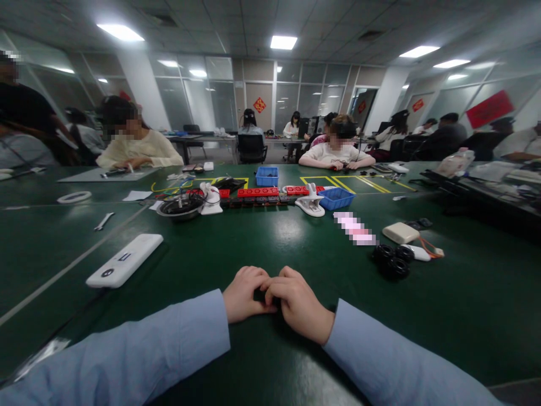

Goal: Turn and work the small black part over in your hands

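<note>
My left hand [246,293] and my right hand [299,303] meet low in the middle of the view, over the green table [279,254]. The fingers of both are curled inward and the fingertips touch. My left thumb points across to my right fingers. Whatever may be pinched between them is hidden or too small to make out. Closest on the right lie several black rings or small wheels [395,262]. A white power bank [125,260] with a cable lies off to the left.
Ahead stand red power strips [258,192], white clips [310,201], a metal bowl [180,208] and blue bins [337,198], [267,176]. A wrench [103,221] lies left; a cream box [400,232] lies right. People sit across the table.
</note>
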`<state>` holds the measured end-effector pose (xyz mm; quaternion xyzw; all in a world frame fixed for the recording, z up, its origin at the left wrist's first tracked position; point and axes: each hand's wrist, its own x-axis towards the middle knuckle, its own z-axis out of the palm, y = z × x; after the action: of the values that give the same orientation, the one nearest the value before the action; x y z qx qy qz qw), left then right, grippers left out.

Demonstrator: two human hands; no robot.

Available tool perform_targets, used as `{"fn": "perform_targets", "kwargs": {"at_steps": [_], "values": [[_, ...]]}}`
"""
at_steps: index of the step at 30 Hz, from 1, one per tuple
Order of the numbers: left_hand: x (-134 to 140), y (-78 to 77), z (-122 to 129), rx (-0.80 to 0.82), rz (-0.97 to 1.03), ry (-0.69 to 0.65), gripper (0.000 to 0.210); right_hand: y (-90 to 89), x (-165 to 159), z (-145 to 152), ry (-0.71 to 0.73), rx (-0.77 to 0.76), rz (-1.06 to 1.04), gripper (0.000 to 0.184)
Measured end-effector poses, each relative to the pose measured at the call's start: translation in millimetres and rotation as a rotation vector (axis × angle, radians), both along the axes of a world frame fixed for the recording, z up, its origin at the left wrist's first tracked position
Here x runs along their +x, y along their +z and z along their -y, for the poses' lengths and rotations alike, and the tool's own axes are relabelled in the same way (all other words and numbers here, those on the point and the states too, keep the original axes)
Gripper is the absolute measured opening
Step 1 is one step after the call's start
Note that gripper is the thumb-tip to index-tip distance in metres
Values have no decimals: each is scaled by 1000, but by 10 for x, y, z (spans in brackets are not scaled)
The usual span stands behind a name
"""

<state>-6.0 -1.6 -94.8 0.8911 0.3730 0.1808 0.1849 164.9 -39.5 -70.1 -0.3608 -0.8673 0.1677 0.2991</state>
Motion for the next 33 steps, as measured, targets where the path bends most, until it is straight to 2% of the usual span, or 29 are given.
{"fn": "perform_targets", "kwargs": {"at_steps": [7, 15, 33], "values": [[5, -3, -4, 8, 5, -19, 26, -47, -17, -31, 36, 72, 49, 27], [7, 23, -1, 9, -26, -18, 27, -79, -61, -10, -18, 192, 103, 27], [3, 23, 2, -8, 10, -15, 26, -61, -28, -22, -48, 142, 102, 22]]}}
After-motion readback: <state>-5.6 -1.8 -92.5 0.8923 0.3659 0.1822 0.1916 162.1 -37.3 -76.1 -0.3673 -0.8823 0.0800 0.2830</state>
